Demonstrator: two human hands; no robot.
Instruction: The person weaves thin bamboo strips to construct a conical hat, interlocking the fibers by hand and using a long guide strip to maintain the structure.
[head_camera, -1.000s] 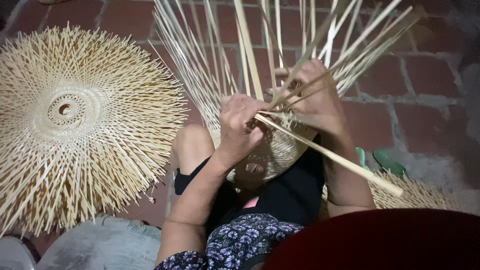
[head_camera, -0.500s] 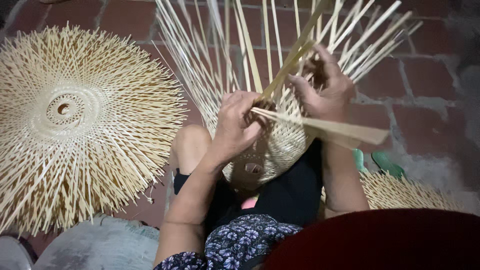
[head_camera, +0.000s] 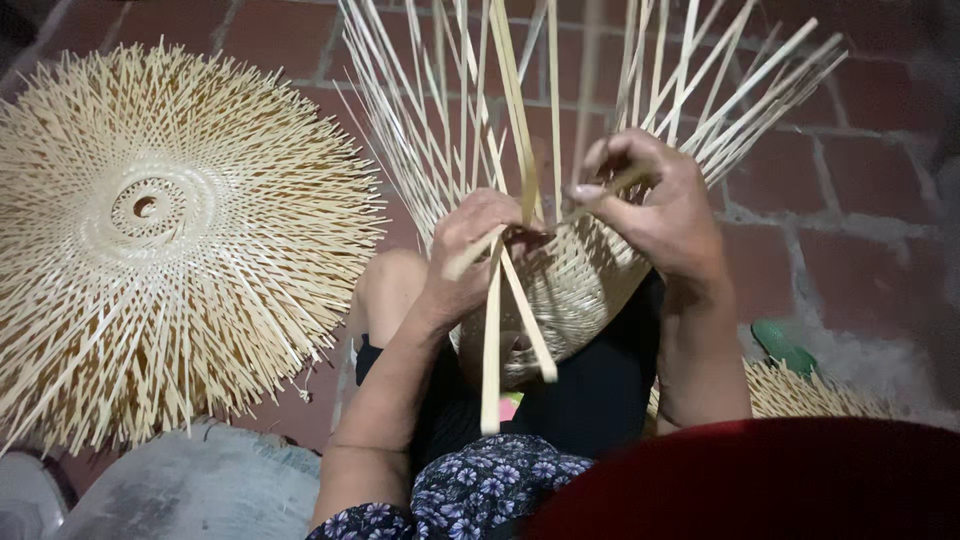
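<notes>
Nearest the camera, a dark red curved edge fills the lower right corner, and beside it sit the person's floral garment and black shorts. Propped against the lap, just above the bare knee, is the half-woven bamboo basket, its woven base turned toward the body so that the loose upright splints fan away over the brick floor and both hands can reach the weave's working edge. The left hand is closed around two flat bamboo strips that hang down toward the lap, pinning them against the weave. The right hand is curled, its fingers pinching a thin splint at the basket's rim, seemingly to hold it apart from its neighbours. Farther off, toward the left edge of the floor, a finished round woven piece lies flat, well apart from the hands. A green object shows at the right, partly hidden.
</notes>
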